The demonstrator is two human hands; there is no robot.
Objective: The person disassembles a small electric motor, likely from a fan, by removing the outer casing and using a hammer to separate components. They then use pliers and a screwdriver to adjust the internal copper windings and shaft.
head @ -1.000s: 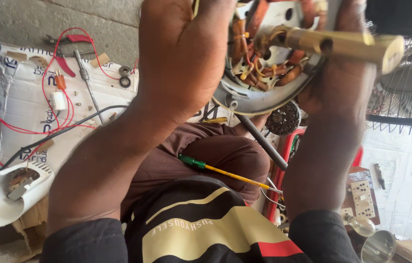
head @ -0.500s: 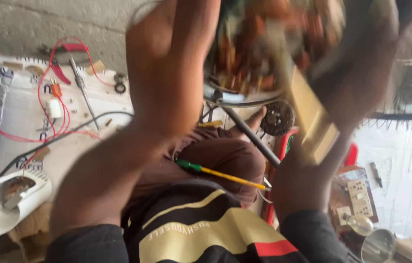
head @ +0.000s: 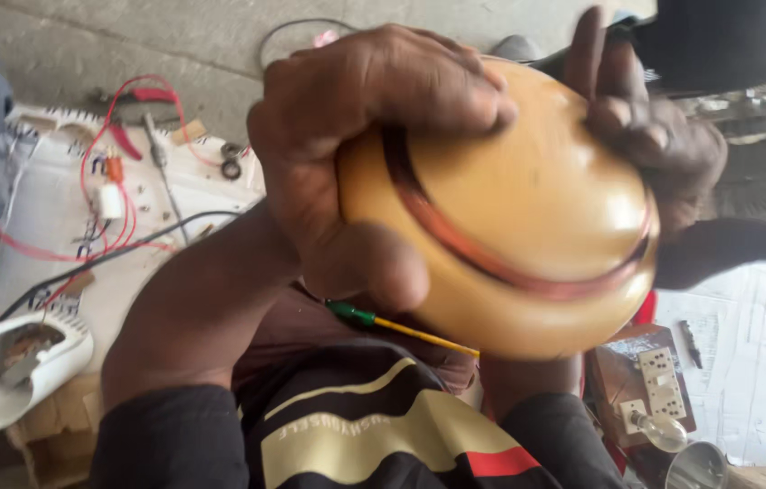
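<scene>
Change since a second ago: I see the round motor housing turned over. Its open side with copper windings and the brass-coloured shaft faced the camera then; now its smooth tan dome faces up, and both hands have shifted around it.

Item 1, motor housing: tan, glossy, domed, with a dark red-brown band curving across it. It is held up close to the camera, above the lap, and fills the middle of the view.

Item 2, left hand: clenched on the housing's left edge, fingers curled over the top, thumb pressed on the near face.

Item 3, right hand: grasping the housing's right edge, fingers bent over the rim, thumb stretched out to the right.

Item 4, screwdriver: green handle, thin yellow shaft, lying across the lap just under the housing.

Item 5, white sheet on the floor, left: carries red wires, a black cable and small loose parts.

Item 6, white plastic cover: lower left, open side up.

Item 7, socket board with a clear bulb: lower right, beside papers.

Item 8, fan grille: right edge, partly hidden behind the right hand.
</scene>
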